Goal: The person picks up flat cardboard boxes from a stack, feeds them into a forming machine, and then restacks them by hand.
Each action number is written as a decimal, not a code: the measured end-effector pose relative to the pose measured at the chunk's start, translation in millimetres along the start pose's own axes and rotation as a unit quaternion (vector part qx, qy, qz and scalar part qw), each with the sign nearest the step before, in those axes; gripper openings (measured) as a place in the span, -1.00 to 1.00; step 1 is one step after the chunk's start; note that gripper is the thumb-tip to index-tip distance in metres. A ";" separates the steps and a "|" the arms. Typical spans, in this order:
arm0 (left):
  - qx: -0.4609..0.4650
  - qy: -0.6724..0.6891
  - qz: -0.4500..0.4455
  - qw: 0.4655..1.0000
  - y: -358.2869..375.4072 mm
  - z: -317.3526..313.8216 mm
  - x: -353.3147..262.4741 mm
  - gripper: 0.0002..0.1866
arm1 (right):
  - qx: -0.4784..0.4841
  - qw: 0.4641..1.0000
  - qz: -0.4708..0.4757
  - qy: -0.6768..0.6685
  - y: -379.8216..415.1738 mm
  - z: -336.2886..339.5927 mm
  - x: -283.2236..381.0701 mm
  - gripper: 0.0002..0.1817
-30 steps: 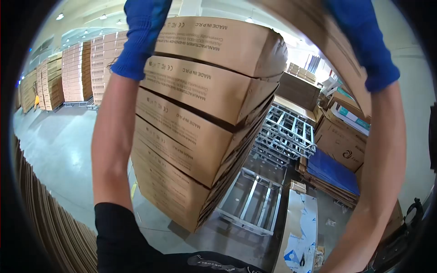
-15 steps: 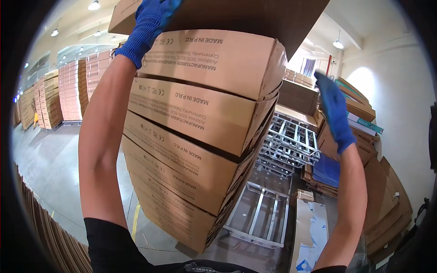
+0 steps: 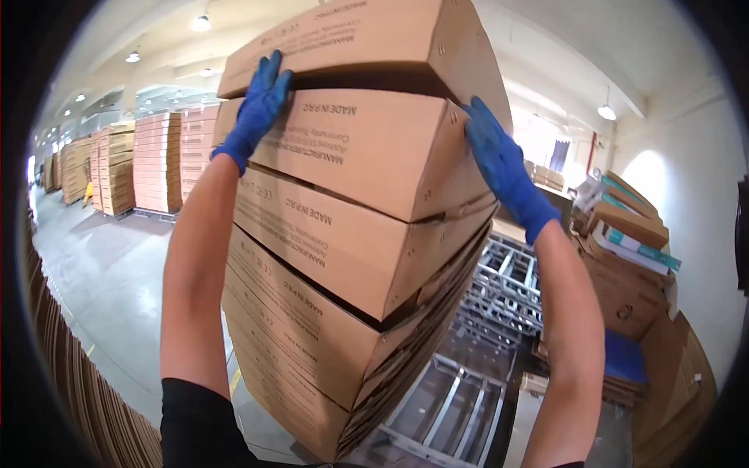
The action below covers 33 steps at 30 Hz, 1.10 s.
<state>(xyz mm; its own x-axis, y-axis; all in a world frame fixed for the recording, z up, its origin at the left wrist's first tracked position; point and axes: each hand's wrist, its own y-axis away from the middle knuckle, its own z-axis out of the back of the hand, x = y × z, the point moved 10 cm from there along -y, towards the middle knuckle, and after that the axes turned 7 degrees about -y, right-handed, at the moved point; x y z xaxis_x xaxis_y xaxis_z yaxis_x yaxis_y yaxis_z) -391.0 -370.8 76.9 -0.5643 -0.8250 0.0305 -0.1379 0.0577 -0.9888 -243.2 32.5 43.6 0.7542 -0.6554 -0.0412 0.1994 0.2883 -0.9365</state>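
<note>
A tall stack of brown cardboard boxes, printed upside down with "MADE IN P.R.C", fills the middle of the head view. Its top box (image 3: 351, 39) sits slightly tilted, with a dark gap between it and the box below (image 3: 367, 148). My left hand (image 3: 265, 105), in a blue knit glove, lies against the front face near that gap, fingers stretched upward. Against the right end of the upper boxes rests my right hand (image 3: 495, 152), also gloved in blue, its fingers extended and flat. Neither hand is wrapped around anything.
Metal frames (image 3: 507, 277) are piled behind the stack to the right, with another frame (image 3: 456, 405) on the floor. Flattened cardboard (image 3: 86, 366) stands at lower left. Cartons (image 3: 628, 273) lean along the right wall. More box stacks (image 3: 156, 160) line the far left.
The top box, earlier tilted up overhead, now rests lower on the stack. My left hand has come down onto the front face, and my right hand has moved left onto the boxes' side.
</note>
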 end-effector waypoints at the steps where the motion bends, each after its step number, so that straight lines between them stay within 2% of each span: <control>1: 0.037 0.011 0.070 0.997 2.4 0.4 -6.2 -0.40 | -0.024 1.000 0.003 -0.004 6.8 1.6 11.5 -0.56; 4: 0.112 0.038 -0.034 0.992 -4.5 20.2 -34.6 -0.32 | -0.058 0.995 0.026 -0.083 16.9 -2.9 22.1 -0.54; 5: 0.067 0.058 -0.002 0.996 -13.1 39.1 -40.6 -0.32 | -0.068 0.990 0.040 -0.117 15.7 -0.5 21.3 -0.53; 7: -0.026 0.102 0.064 0.992 -31.0 77.9 -94.4 -0.31 | -0.064 0.994 0.055 -0.069 13.4 -2.7 16.0 -0.49; 8: -0.085 0.077 0.028 0.993 -46.9 88.5 -117.6 -0.34 | -0.068 0.994 0.044 -0.070 14.2 -3.5 16.8 -0.48; 10: 0.082 -0.109 -0.081 0.987 -66.2 2.7 -196.0 -0.28 | -0.076 0.995 0.036 -0.047 18.7 -9.1 3.1 -0.47; 11: -0.027 0.005 0.055 0.998 -54.0 28.0 -219.5 -0.20 | -0.077 0.996 0.047 -0.026 18.0 -14.2 -8.4 -0.47; 12: -0.045 0.011 -0.001 0.999 -57.9 18.4 -232.3 -0.10 | -0.088 0.996 -0.002 0.028 17.5 -16.0 -14.7 -0.46; 13: -0.001 0.045 0.008 0.999 -56.4 20.9 -236.3 -0.12 | -0.065 0.996 0.055 -0.025 19.5 -16.7 -30.1 -0.46; 15: -0.141 0.048 -0.017 0.989 -46.1 30.5 -227.5 -0.14 | -0.050 0.993 0.098 0.053 9.3 -20.0 -65.7 -0.48; 17: -0.022 0.087 -0.011 0.996 -44.4 39.3 -233.7 -0.11 | -0.001 0.999 -0.003 -0.035 13.9 -11.7 -52.1 -0.48; 18: -0.025 0.174 -0.004 0.984 -21.6 78.4 -254.6 -0.18 | 0.020 0.993 -0.008 -0.118 27.5 -6.4 -45.8 -0.48; 21: -0.066 0.304 -0.067 0.948 35.9 140.4 -328.4 -0.23 | -0.013 0.998 0.013 -0.062 74.6 7.0 -2.5 -0.50; 24: -0.052 0.451 -0.134 0.881 104.7 161.3 -423.3 -0.28 | -0.034 0.998 -0.049 -0.023 201.3 -1.9 50.8 -0.51; 25: -0.036 0.499 -0.151 0.853 128.4 162.9 -455.3 -0.30 | -0.029 0.994 -0.103 -0.012 256.7 -10.4 62.2 -0.52; 27: 0.008 0.596 -0.178 0.783 171.2 165.2 -518.9 -0.33 | -0.019 0.963 -0.267 0.011 386.4 -29.6 83.5 -0.52; 28: 0.042 0.642 -0.179 0.745 190.6 160.7 -551.3 -0.35 | -0.024 0.928 -0.371 0.024 459.5 -36.6 97.5 -0.53; 30: 0.100 0.734 -0.182 0.647 228.8 175.0 -602.3 -0.38 | -0.089 0.815 -0.571 0.043 593.8 -38.1 145.3 -0.54; 31: 0.128 0.779 -0.176 0.588 251.3 190.9 -626.0 -0.40 | -0.145 0.753 -0.639 0.061 653.4 -21.8 181.5 -0.54; 33: 0.188 0.855 -0.162 0.456 298.3 239.2 -662.9 -0.43 | -0.239 0.671 -0.685 0.151 721.4 14.6 276.6 -0.55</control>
<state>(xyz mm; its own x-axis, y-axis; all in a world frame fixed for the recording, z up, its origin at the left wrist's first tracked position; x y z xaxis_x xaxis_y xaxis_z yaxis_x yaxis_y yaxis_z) 136.6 58.8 -273.2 -0.4179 0.9063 -0.0635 -0.4717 -0.2762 -0.8374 118.4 69.4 -638.3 -0.1076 -0.2089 0.9720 0.2985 -0.9394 -0.1689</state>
